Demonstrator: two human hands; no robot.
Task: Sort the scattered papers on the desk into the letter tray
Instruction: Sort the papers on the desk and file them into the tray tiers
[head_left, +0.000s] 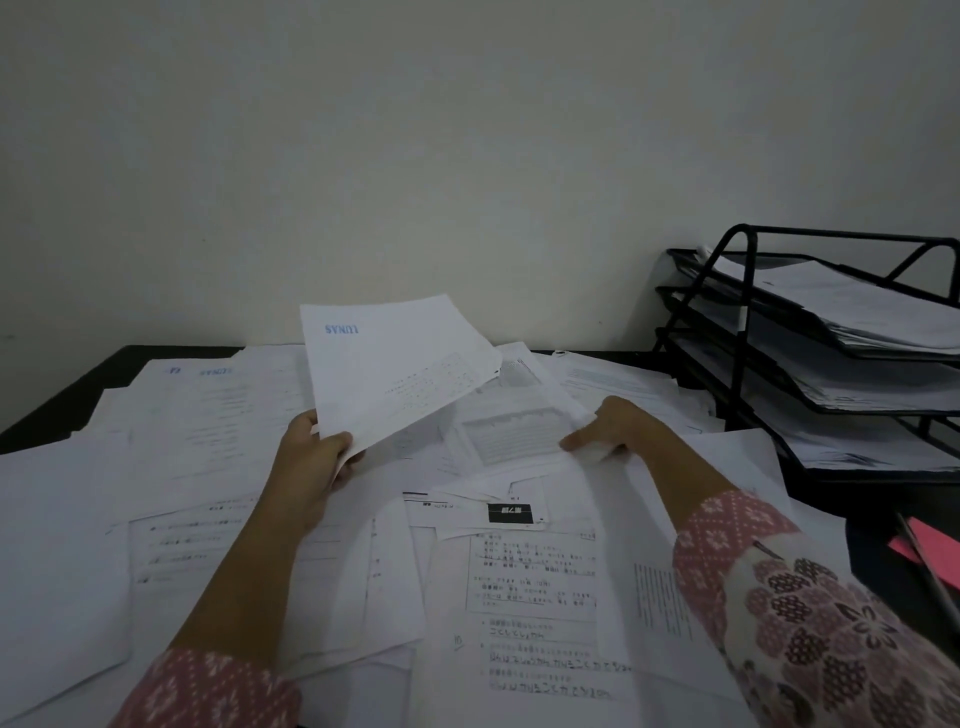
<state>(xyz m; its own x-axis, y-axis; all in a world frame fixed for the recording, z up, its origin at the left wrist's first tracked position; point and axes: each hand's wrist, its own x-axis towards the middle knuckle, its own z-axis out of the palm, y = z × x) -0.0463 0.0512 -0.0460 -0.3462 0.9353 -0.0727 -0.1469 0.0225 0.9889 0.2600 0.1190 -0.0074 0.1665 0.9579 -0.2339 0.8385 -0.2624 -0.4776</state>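
White papers (524, 597) cover the desk (62, 400), so most sorting remains, though the black letter tray (878, 477) at right holds some. The left hand (311, 467) pinches a raised sheet (395, 364); the right hand (618, 431) seems to grip a lower sheet (514, 436) by its edge.

1. held sheet (395, 364), pinched by left hand (311, 467) — blue "LUNAS" at far-left corner, upside down to camera; small print below illeg.
2. far-left sheet (218, 405) in desk pile: blue stamp, faint, also inverted, appears the same "LUNAS".
3. front worksheet (530, 597): handwritten "10" in left margin; printed lines in Japanese script, too blurred to read.
4. black label (510, 513) w/ white chars, on mid sheet — illeg.
5. gridded sheet (511, 436), gripped by right hand (615, 431): print too small.
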